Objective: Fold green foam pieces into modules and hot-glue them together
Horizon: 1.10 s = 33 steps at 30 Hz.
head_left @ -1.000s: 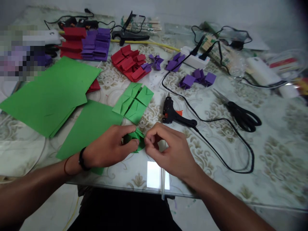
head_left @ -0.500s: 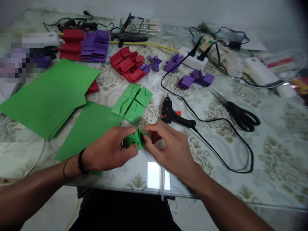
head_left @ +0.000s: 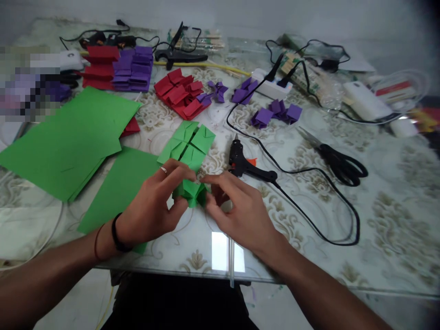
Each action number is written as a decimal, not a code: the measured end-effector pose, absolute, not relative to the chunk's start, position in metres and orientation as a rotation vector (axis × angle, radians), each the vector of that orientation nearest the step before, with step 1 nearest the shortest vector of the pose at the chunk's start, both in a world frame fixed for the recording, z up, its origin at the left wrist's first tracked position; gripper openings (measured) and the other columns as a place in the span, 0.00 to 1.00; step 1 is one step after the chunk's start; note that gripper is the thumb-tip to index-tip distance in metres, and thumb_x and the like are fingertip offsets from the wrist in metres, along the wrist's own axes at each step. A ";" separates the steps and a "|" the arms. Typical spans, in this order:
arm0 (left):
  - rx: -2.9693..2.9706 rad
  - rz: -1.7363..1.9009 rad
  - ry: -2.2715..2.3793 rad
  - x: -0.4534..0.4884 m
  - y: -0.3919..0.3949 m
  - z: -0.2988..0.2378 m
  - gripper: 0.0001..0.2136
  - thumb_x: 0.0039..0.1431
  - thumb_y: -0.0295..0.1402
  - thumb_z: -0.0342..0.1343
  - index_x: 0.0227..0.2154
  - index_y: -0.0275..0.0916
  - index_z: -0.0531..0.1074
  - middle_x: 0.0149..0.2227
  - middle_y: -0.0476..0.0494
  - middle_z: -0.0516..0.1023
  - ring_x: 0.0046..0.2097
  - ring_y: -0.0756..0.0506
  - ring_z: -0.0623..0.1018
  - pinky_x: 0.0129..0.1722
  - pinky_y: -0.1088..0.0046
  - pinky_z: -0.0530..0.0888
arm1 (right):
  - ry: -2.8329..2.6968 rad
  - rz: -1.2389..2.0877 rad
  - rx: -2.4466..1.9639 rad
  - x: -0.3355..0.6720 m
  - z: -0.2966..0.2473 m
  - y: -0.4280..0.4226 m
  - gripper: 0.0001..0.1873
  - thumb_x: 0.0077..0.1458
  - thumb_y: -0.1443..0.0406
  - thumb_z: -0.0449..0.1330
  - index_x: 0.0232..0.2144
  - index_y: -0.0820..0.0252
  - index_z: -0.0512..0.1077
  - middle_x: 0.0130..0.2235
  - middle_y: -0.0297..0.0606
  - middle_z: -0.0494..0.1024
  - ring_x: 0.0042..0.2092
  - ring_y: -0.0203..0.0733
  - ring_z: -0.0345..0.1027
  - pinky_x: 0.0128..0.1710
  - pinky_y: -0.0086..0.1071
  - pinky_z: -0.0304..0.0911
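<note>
Both my hands pinch a small folded green paper piece [head_left: 191, 192] just above the glass tabletop. My left hand [head_left: 156, 206] wraps it from the left, thumb and fingers closed on its edge, a ring on one finger. From the right, my right hand [head_left: 237, 208] grips the paper's other side with its fingertips. Several folded green squares [head_left: 187, 145] lie just beyond the hands. A black glue gun [head_left: 244, 166] rests to the right of them, apart from my fingers.
Large green sheets [head_left: 68, 140] cover the left. Red folded pieces [head_left: 178, 94] and purple folded pieces [head_left: 132, 68] lie at the back. Black scissors [head_left: 338, 160] sit right, with the glue gun's cord [head_left: 323, 231] looping between. A power strip [head_left: 271, 85] stands behind.
My hands have lifted a little and shifted away from me with the green piece. The left hand's fingers have turned over it, and the paper has opened into a wider shape.
</note>
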<state>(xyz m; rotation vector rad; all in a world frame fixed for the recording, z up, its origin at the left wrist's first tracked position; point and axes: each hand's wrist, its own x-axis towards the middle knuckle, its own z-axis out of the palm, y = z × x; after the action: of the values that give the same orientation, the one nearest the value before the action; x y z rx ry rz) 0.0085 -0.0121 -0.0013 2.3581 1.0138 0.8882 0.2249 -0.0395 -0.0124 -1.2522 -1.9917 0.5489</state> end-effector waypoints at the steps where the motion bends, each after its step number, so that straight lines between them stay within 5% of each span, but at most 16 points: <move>1: 2.371 0.907 0.993 0.008 -0.012 -0.001 0.20 0.56 0.18 0.53 0.49 0.43 0.69 0.49 0.41 0.76 0.50 0.41 0.81 0.50 0.61 0.80 | -1.989 0.541 -1.255 0.225 -0.013 -0.040 0.09 0.65 0.71 0.60 0.46 0.60 0.77 0.38 0.37 0.78 0.30 0.37 0.73 0.32 0.31 0.72; 33: 2.244 0.894 1.165 0.012 -0.017 0.007 0.11 0.60 0.23 0.59 0.37 0.44 0.63 0.36 0.50 0.74 0.39 0.45 0.78 0.40 0.67 0.75 | -1.879 0.456 -1.108 0.218 -0.010 -0.045 0.08 0.62 0.73 0.57 0.39 0.55 0.69 0.36 0.36 0.73 0.35 0.41 0.71 0.32 0.34 0.70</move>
<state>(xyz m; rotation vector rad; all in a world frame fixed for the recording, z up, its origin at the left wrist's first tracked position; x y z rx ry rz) 0.0115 -0.0174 0.0075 2.2437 1.1649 0.8939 0.2179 -0.0454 -0.0096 -1.1084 -1.8791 0.4560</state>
